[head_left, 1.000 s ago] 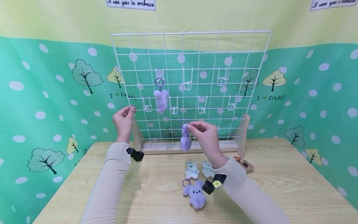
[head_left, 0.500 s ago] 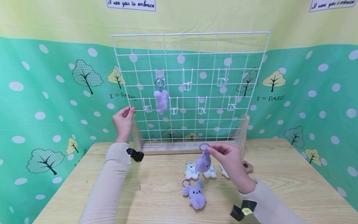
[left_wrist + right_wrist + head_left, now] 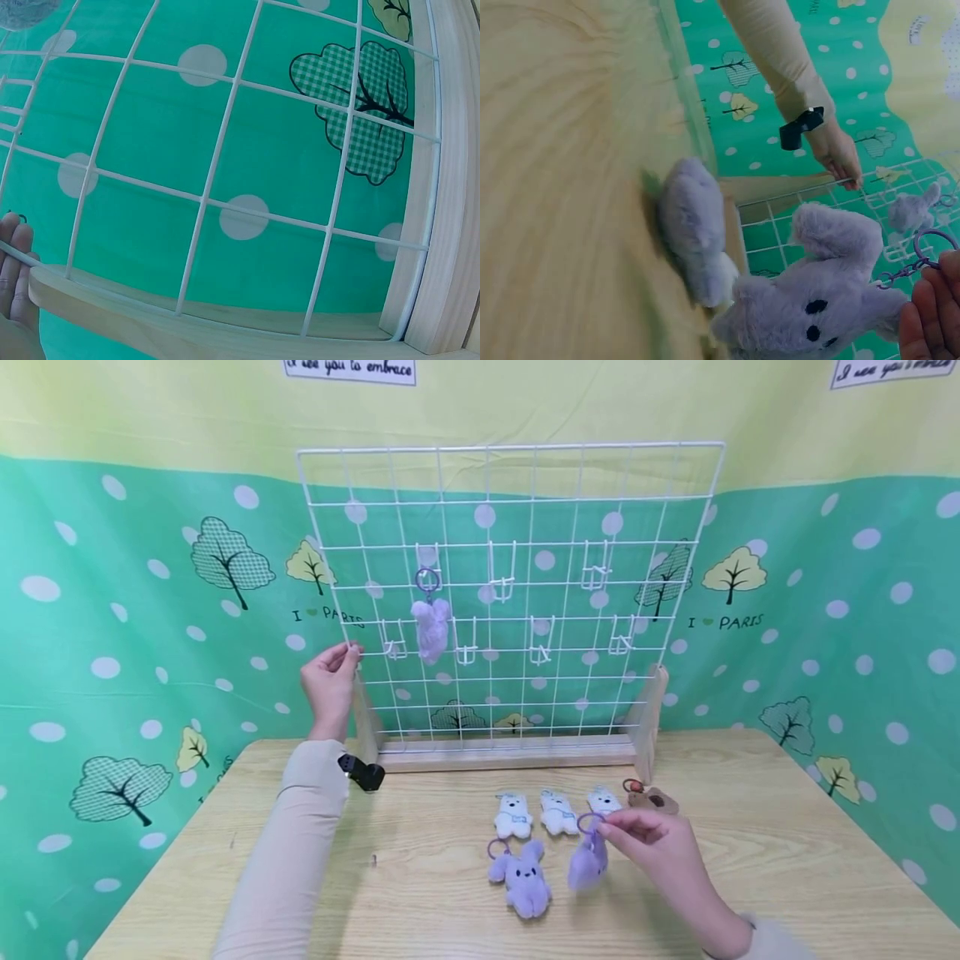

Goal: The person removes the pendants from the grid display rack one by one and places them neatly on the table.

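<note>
My left hand pinches the left edge of a white wire grid rack. Between thumb and fingers, my right hand holds a purple plush keychain by its ring, and the toy dangles low over the table. In the right wrist view this plush shows dark eyes and a short chain up to the purple ring. A second purple plush keychain lies face up on the table to its left. Another purple plush keychain hangs from an upper-left hook on the grid.
Three white bear plushes lie in a row in front of the grid's wooden base. To their right is a brown plush with an orange-red piece by its ring. Several white hooks on the grid carry nothing.
My right hand has carried the purple plush keychain from in front of the grid down and rightward, toward the table. My left hand has stayed at the grid's edge.
</note>
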`<action>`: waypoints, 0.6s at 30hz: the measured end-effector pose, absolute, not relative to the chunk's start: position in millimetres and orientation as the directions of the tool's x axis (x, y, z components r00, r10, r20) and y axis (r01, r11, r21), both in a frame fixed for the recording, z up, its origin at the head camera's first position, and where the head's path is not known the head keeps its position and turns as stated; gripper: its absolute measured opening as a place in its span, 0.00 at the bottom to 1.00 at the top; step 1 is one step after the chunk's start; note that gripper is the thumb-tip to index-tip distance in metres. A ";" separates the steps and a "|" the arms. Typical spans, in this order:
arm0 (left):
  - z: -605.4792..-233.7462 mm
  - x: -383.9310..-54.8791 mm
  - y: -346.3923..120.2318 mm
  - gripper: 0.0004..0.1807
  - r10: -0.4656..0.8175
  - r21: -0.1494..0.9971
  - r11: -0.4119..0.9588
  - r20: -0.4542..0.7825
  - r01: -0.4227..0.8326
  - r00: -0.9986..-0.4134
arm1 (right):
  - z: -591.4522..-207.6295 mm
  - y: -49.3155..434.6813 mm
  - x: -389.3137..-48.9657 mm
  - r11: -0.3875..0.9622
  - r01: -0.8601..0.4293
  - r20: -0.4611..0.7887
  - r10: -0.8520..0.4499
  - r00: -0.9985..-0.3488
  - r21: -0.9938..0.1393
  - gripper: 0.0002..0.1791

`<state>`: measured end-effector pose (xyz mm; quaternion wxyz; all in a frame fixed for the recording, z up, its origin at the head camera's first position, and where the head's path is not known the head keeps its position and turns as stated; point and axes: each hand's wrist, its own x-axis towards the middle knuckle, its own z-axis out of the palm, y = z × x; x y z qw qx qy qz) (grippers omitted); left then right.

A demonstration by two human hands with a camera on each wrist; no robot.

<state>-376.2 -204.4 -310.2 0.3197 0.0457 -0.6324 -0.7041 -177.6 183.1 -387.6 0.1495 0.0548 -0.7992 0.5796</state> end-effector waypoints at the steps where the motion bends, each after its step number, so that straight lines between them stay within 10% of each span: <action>1: -310.2 -376.4 -204.6 0.13 -0.506 0.920 0.001 0.339 0.393 -0.793 | -390.0 184.2 -174.4 0.327 -0.246 0.288 0.088 -0.953 -0.912 0.05; 18: -309.1 -374.9 -204.2 0.15 -0.497 0.930 0.023 0.328 0.366 -0.803 | -415.2 186.9 -171.3 0.366 -0.193 0.241 0.090 -0.966 -0.910 0.05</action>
